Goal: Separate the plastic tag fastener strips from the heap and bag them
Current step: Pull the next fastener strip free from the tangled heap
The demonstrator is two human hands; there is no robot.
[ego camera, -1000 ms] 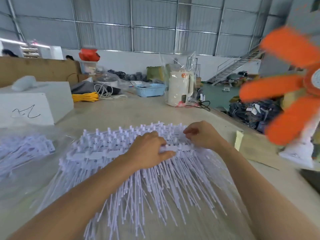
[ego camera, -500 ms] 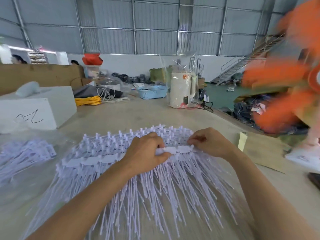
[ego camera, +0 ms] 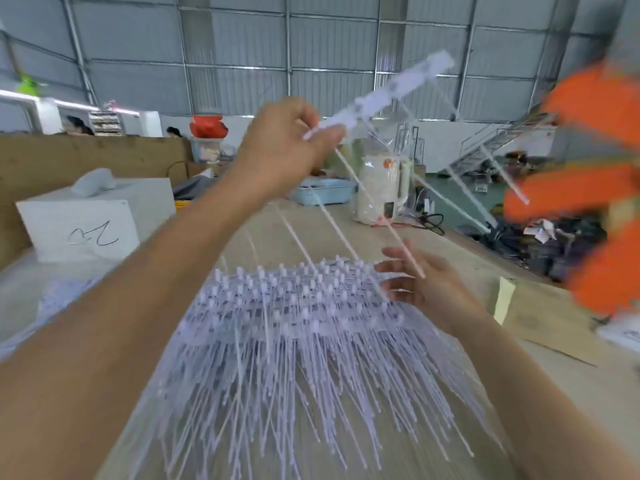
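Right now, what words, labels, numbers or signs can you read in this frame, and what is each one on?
No legible text.
White box: a black handwritten squiggle, not readable as letters.
Cream appliance: an orange mark and a small dark panel, too blurred to read.
Lifted strip in the left hand: grey smudges, unreadable.

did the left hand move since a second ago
Yes. The left hand has gone up off the heap, lifting one strip clear, and now sits level with the white kettle behind.
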